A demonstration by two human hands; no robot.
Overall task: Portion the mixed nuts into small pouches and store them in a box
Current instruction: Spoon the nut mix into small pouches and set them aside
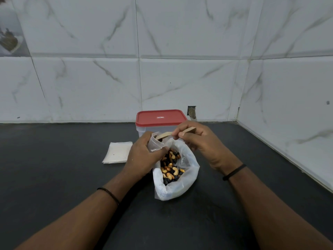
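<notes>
A large clear plastic bag [187, 184] lies open on the dark counter, with mixed nuts [171, 168] inside. My left hand [142, 156] grips a small clear pouch [155, 142] held upright just above the bag's mouth. A wooden spoon [164, 135] is held in my right hand [198, 141], with its bowl end tipped into the pouch's opening. Behind both hands stands a clear box with a red lid [161, 117], closed.
A stack of flat empty pouches [117, 154] lies on the counter left of my left hand. The dark counter [54, 159] meets white marble-look tiled walls at the back and on the right [288, 105].
</notes>
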